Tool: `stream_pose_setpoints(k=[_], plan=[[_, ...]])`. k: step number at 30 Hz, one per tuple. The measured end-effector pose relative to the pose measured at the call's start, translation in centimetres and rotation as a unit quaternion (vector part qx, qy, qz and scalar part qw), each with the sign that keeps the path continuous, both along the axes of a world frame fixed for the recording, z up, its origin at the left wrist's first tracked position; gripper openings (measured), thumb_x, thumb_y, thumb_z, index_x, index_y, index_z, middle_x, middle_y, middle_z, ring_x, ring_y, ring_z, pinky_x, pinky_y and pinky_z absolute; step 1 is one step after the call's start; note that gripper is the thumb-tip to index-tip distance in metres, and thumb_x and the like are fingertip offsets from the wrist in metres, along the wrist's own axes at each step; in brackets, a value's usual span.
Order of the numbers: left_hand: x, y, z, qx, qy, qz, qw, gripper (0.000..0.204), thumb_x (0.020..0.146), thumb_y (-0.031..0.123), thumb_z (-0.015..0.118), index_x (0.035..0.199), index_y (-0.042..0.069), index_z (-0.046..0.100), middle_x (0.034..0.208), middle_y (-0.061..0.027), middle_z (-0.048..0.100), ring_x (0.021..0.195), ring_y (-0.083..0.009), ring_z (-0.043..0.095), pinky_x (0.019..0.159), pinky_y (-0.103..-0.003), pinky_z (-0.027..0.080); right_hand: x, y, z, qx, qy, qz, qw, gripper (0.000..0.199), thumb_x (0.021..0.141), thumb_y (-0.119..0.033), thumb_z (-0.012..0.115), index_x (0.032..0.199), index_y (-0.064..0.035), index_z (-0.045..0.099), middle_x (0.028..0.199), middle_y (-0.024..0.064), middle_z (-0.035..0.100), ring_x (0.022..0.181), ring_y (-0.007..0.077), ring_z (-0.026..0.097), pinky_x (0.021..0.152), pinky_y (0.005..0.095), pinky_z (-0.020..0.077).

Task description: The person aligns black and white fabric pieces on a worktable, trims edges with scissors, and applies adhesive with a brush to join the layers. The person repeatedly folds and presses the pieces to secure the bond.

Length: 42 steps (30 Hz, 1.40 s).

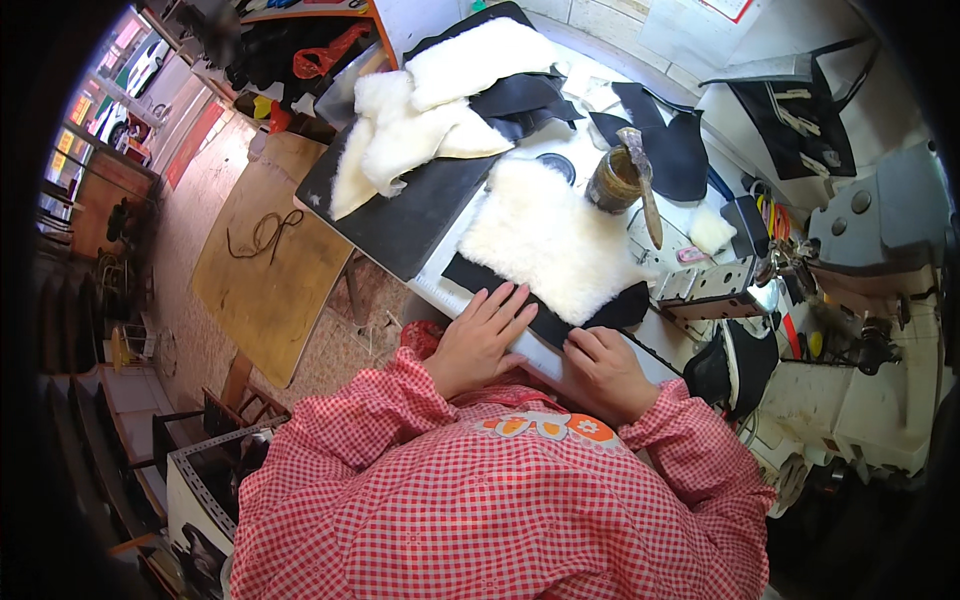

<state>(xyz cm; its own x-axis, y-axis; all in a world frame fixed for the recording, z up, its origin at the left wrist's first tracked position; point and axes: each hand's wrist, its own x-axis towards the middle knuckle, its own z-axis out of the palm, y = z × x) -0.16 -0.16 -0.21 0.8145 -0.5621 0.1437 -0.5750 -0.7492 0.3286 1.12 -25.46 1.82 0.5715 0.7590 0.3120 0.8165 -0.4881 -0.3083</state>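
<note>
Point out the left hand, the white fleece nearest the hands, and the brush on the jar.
Left hand (474, 349): head view, back of the hand.
White fleece (550, 235): head view, middle of its upper face.
Brush (651, 212): head view, its handle.

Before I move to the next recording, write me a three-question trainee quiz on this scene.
1. What do the fingers of the left hand rest on?
2. True or false: the jar stands to the left of both hands.
3. Pick the pattern of the sleeves: A striped, B checked, C plain.

Key:
1. A black piece along the near edge of the white fleece.
2. False; the jar stands beyond the hands, by the fleece.
3. B.
</note>
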Motion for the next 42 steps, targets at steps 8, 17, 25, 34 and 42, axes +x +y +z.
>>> stream_pose_setpoints(k=[8,17,25,34,42], plan=[[-1.6,-0.5,-1.9,-0.077,-0.026,0.081,0.993,0.065,0.078,0.037,0.075,0.135,0.013,0.057,0.153,-0.0183,0.037,0.141,-0.0398,0.035,0.113,-0.056,0.032,4.0,6.2,0.5,0.055,0.060,0.075,0.994,0.042,0.072,-0.021,0.071,0.107,0.0010,0.062,0.112,0.0116,0.059,0.098,0.0283,0.057,0.085,0.0362,0.0480],[-4.0,1.6,-1.2,-0.270,-0.031,0.095,0.958,0.038,0.083,0.011,0.068,0.118,-0.001,0.063,0.139,-0.0217,0.048,0.129,-0.0403,0.046,0.110,-0.049,0.038,7.3,11.7,-2.2,0.030,0.024,0.081,0.996,0.047,0.082,-0.028,0.065,0.120,0.0012,0.063,0.123,0.0123,0.058,0.118,0.0272,0.052,0.101,0.0389,0.0402],[1.2,1.0,-1.2,-0.234,0.052,0.236,0.942,0.068,0.099,0.031,0.052,0.148,-0.010,0.028,0.154,-0.0304,0.030,0.145,-0.0432,0.027,0.119,-0.047,0.023,4.8,10.3,-2.3,-0.110,-0.030,0.087,0.990,0.063,0.085,-0.030,0.060,0.139,0.0008,0.048,0.149,0.0199,0.042,0.139,0.0333,0.039,0.116,0.0436,0.0287],[1.1,0.4,-2.4,-0.027,0.021,0.231,0.972,0.083,0.094,0.043,0.058,0.154,-0.003,0.023,0.160,-0.0275,0.017,0.149,-0.0414,0.017,0.119,-0.053,0.017,-0.6,1.7,-1.4,-0.139,0.070,0.045,0.987,0.078,0.081,-0.036,0.072,0.145,-0.0016,0.042,0.154,0.0161,0.038,0.142,0.0309,0.037,0.116,0.0435,0.0315],[1.3,1.0,-2.5,-0.018,0.000,0.210,0.977,0.084,0.093,0.043,0.060,0.152,-0.004,0.025,0.159,-0.0280,0.020,0.148,-0.0424,0.021,0.118,-0.052,0.021,-2.0,-1.8,-1.1,-0.053,0.080,0.002,0.995,0.070,0.075,-0.027,0.077,0.135,-0.0010,0.052,0.146,0.0157,0.048,0.133,0.0312,0.046,0.110,0.0419,0.0397]])
